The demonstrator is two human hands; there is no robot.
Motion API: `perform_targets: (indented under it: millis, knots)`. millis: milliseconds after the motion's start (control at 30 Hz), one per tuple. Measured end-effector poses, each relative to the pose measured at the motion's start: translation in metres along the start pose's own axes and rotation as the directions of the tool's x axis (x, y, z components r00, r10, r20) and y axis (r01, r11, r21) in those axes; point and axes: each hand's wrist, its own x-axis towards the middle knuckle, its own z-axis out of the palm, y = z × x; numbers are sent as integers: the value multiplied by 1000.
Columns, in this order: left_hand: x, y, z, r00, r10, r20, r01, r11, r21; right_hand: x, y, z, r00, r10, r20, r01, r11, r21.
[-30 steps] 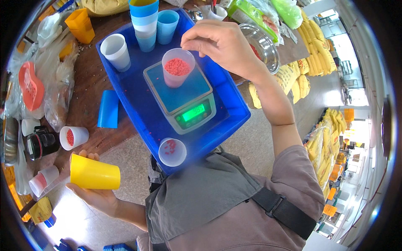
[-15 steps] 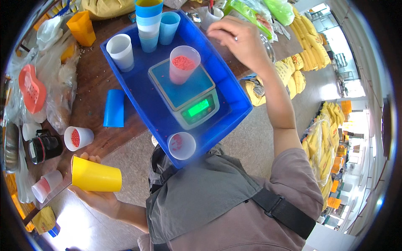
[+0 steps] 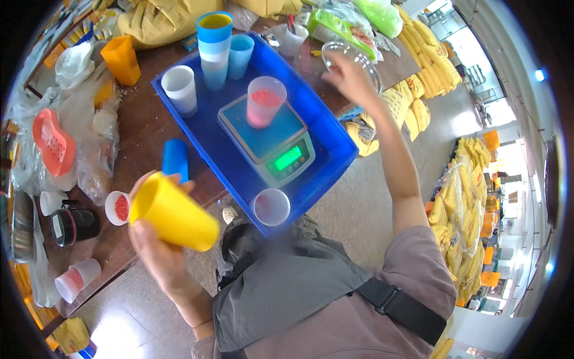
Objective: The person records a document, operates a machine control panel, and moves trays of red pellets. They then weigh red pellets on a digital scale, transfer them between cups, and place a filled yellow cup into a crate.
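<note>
My left hand (image 3: 156, 251) is wrapped round a yellow cup (image 3: 176, 212), held tilted over the near side of the table; its inside is hidden. My right hand (image 3: 351, 79) reaches over a round shiny bowl (image 3: 373, 67) beyond the blue tray; motion smears its fingers. A digital scale (image 3: 266, 146) with a lit green display sits in the blue tray (image 3: 326, 173). On its plate stands a translucent cup (image 3: 266, 113) partly filled with small pink-red pellets. Another translucent cup (image 3: 272, 207) rests at the tray's near corner.
Stacked blue and white cups (image 3: 214, 60), a light-blue cup (image 3: 240, 57) and a white cup (image 3: 180, 90) stand in the tray. On the table are a blue cup (image 3: 175, 160), a cup of red pellets (image 3: 118, 207), a black jar (image 3: 75, 224) and a red scoop (image 3: 54, 143).
My left hand has lifted the yellow cup rightward, toward the tray, and tilted it. My right hand has shifted down slightly, to the round bowl. The view has also moved a little.
</note>
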Motion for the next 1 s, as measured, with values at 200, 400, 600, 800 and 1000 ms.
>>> perform_targets:
  millis: [200, 400, 600, 800, 1000]
  knots:
    - [58, -19, 77, 911, -352, 216, 292, 919, 265, -15, -111, 42, 962, -151, 226, -25, 779, 627]
    - [76, -24, 99, 898, -356, 259, 213, 866, 453, 2, -147, -2, 852, -511, -113, 519, 798, 305]
    - [64, -15, 98, 930, -85, 359, -49, 936, 349, -1, -182, -37, 440, -871, -216, 786, 490, -377]
    - [39, -8, 93, 969, 44, 243, -107, 962, 251, -5, -205, -48, 228, -957, -181, 766, 291, -573]
    - [17, 7, 71, 985, 172, -5, -159, 919, 360, 24, -183, -31, 528, -746, -407, 783, 613, -106]
